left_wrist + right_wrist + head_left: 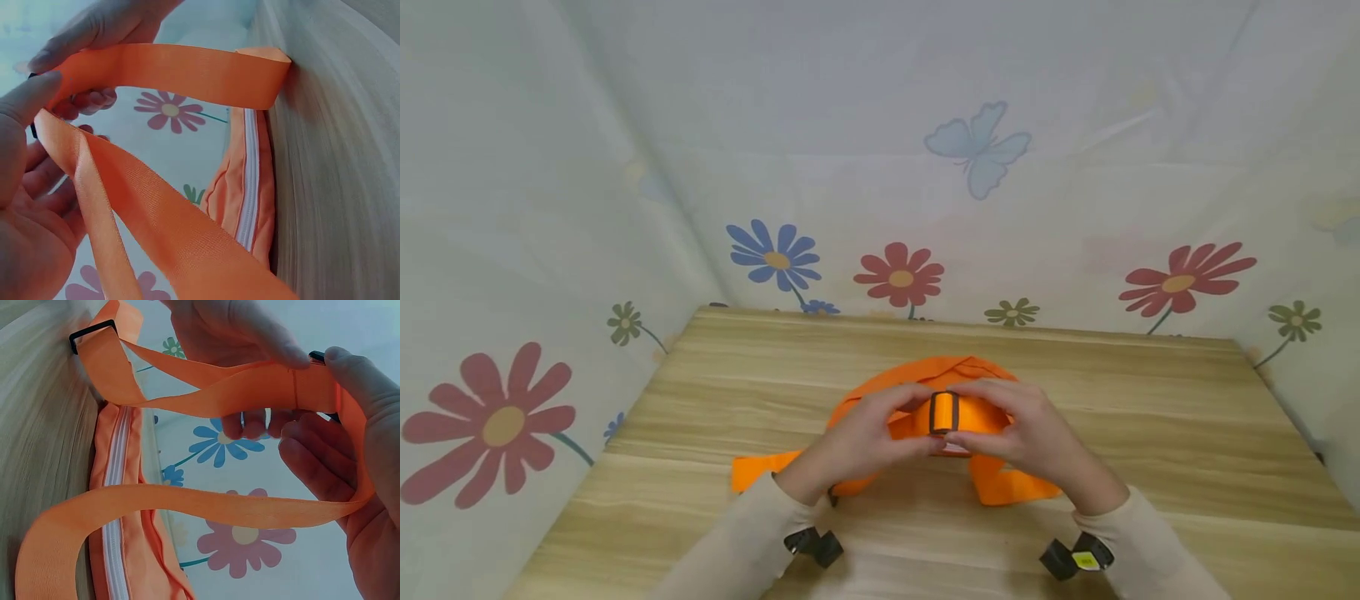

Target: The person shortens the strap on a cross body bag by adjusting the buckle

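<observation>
An orange webbing strap (985, 418) passes through a black slide buckle (955, 414), raised in front of me over the table. My left hand (876, 429) pinches the strap right beside the buckle, thumb along one edge and fingers along the other. From the other side my right hand (1030, 427) pinches the buckle and the webbing there; in the right wrist view its thumb (356, 372) lies against the buckle's end. Loops of strap (187, 72) hang from both hands. Behind them lies an orange fabric bag (895, 379) with a white zipper (114, 550).
A second black buckle (94, 331) sits on the strap near the tabletop. One loose strap end (760, 471) lies on the wood-grain table (715, 375) at left, and a folded length (1011, 487) at right. A flower-printed curtain (850, 192) borders the table.
</observation>
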